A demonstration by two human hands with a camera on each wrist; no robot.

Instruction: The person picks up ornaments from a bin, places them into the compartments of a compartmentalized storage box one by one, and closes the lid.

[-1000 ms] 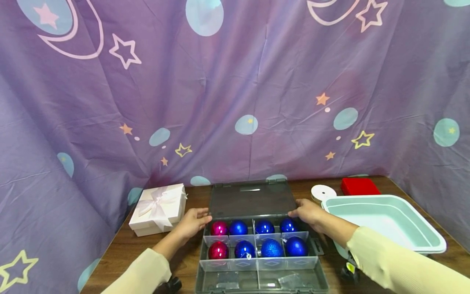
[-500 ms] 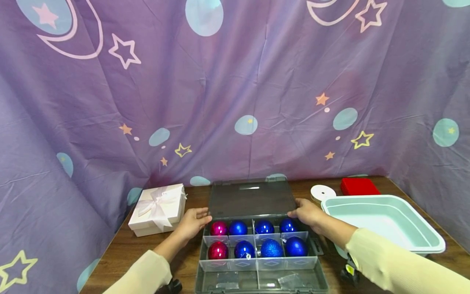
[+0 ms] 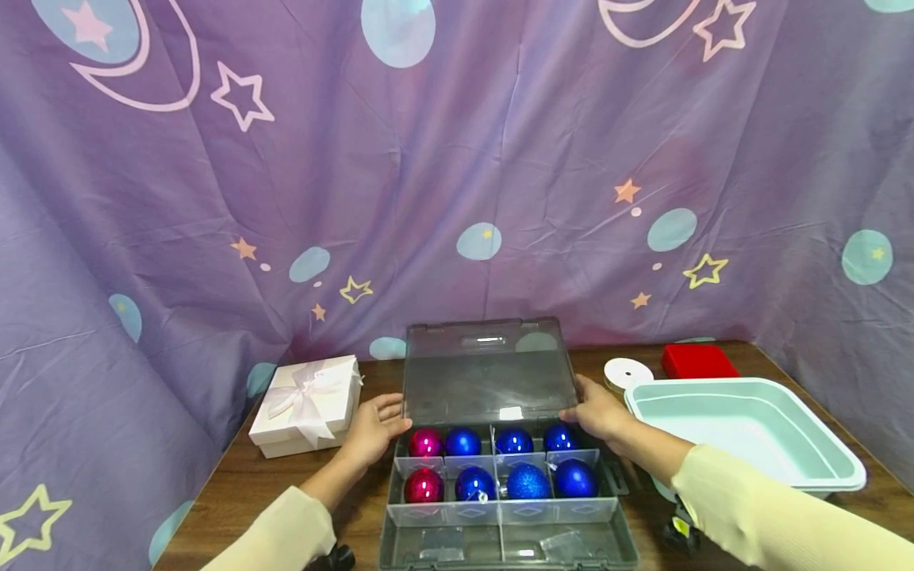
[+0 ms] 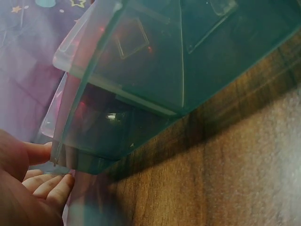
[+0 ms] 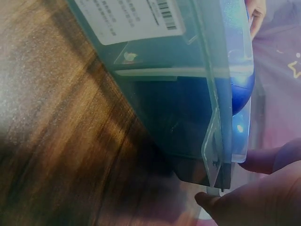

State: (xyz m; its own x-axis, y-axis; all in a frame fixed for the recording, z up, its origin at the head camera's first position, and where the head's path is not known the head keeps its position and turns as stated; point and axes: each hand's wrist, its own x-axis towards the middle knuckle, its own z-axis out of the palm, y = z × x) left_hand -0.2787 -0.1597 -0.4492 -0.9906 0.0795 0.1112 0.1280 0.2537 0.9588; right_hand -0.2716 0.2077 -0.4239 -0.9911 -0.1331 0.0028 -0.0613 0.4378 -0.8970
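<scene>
A grey see-through divided plastic box [image 3: 514, 547] lies in the middle of the head view with its lid [image 3: 489, 377] tilted up at the back. Two red baubles [image 3: 424, 485] and several blue baubles [image 3: 528, 481] sit in its compartments. My left hand [image 3: 373, 428] holds the lid's left edge near the hinge, thumb in front and fingers behind. At the other edge, my right hand [image 3: 598, 408] holds the lid the same way. In the wrist views the left hand [image 4: 33, 183] and right hand [image 5: 263, 195] show at the box's back corners.
A white gift box [image 3: 307, 404] with a ribbon bow stands at the left. To the right are a pale green basin [image 3: 750, 388], a white ribbon spool [image 3: 628, 373] and a red box [image 3: 700, 362]. A patterned purple curtain [image 3: 428, 198] hangs behind the wooden table [image 3: 236, 492].
The lid's far edge has risen, from lying nearly flat to a steeper tilt. Both hands have stayed at its sides; the left fingers have shifted up slightly. The baubles have not moved.
</scene>
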